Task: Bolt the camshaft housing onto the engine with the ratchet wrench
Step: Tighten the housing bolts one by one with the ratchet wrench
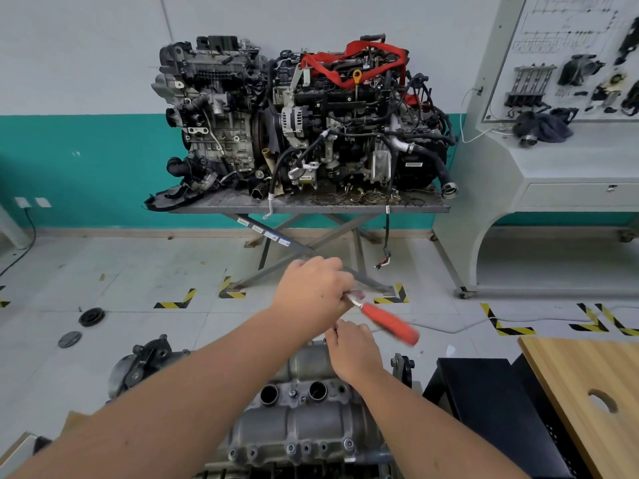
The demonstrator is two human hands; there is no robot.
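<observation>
Head view, looking down: the camshaft housing (304, 420) sits low in the middle of the frame, grey cast metal on top of the engine (145, 361), two round bores open on its near face and a row of bolts along its lower edge. Above its far end, the left hand (313, 293) is wrapped round the metal head end of the ratchet wrench (383, 319), fingers curled tight. The red handle sticks out to the right and down, blurred. Just below, the right hand (352, 350) has its fingers bunched at the housing's far edge, pinching something too small to make out. Both forearms reach in from the bottom. To the right stand a black crate (491, 402) and the corner of a wooden table (587, 382) with a hole in it. Across the tiled floor, a scissor-leg table (304, 203) carries two more engines, one draped with a red strap (332, 69). A grey display board (553, 63) stands at far right.
</observation>
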